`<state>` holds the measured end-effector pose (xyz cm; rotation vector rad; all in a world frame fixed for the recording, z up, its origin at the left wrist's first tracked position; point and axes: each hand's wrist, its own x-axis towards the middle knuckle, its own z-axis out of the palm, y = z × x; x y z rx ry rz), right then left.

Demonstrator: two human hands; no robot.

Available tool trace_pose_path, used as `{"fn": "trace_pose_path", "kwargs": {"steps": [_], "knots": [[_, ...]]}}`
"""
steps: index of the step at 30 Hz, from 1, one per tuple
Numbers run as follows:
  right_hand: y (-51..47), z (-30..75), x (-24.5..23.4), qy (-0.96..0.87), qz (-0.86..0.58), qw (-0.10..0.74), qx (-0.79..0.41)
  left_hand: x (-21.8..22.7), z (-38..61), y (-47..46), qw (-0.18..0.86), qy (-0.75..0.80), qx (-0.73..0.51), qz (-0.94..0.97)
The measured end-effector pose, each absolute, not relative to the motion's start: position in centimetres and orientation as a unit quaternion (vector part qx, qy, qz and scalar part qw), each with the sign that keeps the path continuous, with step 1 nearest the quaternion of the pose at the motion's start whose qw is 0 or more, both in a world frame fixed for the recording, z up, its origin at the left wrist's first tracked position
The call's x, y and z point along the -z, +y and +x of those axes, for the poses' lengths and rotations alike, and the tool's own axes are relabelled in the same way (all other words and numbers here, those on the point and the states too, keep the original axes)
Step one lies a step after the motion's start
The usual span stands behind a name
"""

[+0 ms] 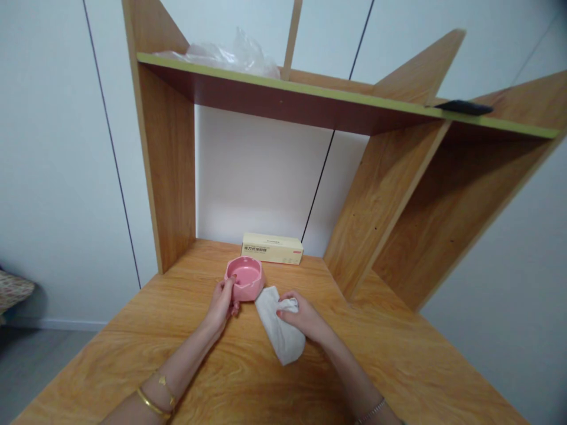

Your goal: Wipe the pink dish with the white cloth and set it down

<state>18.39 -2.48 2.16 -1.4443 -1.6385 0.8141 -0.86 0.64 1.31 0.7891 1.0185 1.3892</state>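
A pink faceted ashtray-like bowl (pixel 248 289) is gripped at its left rim by my left hand (pixel 221 304), thumb inside the edge and fingers beneath. The bowl is tilted so its hollow shows, and nothing is visible in it. My right hand (pixel 303 316) pinches a bunched corner of a whitish cloth (pixel 283 336). The rest of the cloth hangs down over the wooden desk, its upper left corner close by the bowl. Whether cloth and bowl touch I cannot tell.
Behind the bowl, a long cream box (pixel 272 249) stands against the back wall. A shelf (pixel 283 88) with a green edge spans above, bearing clear plastic bags (pixel 234 56) and a flat dark object (pixel 465 107). Wooden uprights flank the desk (pixel 186 354).
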Motion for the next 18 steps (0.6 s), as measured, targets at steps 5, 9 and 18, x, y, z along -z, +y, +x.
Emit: {"fn": "trace_pose_path", "kwargs": {"steps": [5, 9, 18], "knots": [[-3.9, 18.4, -4.3, -0.722, -0.492, 0.25, -0.417, -2.0, -0.9, 0.2, 0.591, 0.437, -0.592, 0.329], [-2.9, 17.8, -5.4, -0.727, -0.519, 0.256, -0.37, -2.2, -0.9, 0.0, 0.595, 0.437, -0.584, 0.338], [0.6, 12.6, -5.9, -0.68, -0.627, 0.308, -0.221, -1.8, -0.8, 0.2, 0.567, 0.444, -0.575, 0.388]]}}
